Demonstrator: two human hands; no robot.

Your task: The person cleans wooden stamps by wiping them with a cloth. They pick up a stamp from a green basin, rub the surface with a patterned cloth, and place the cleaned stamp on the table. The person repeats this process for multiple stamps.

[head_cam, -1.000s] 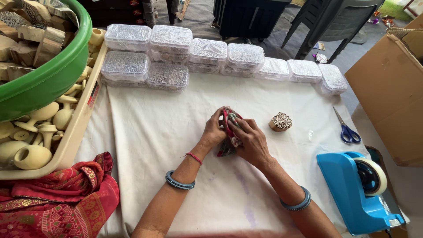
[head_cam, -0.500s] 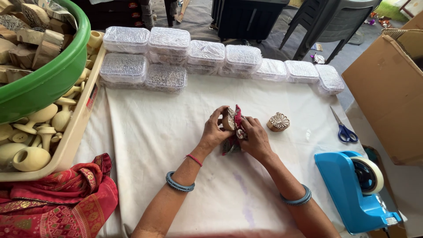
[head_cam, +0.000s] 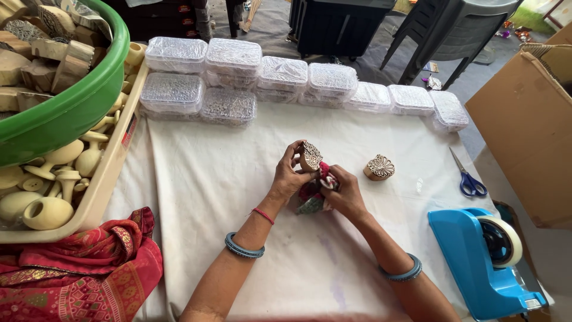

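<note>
I see the left hand point(head_cam: 288, 176) pinching a carved wooden printing block point(head_cam: 310, 156), its patterned face now turned up toward the camera; a second ago that block was buried between both hands. The right hand point(head_cam: 341, 192) is closed around a bundle of red and green patterned cloth point(head_cam: 313, 197), just above the white table cover point(head_cam: 202, 185). The block has come clear of the cloth, so I judge the wrap is only partly on it. A second carved block point(head_cam: 379, 167) sits near the right hand, with scissors point(head_cam: 469, 180) and a blue tape dispenser point(head_cam: 488, 265) farther right.
</note>
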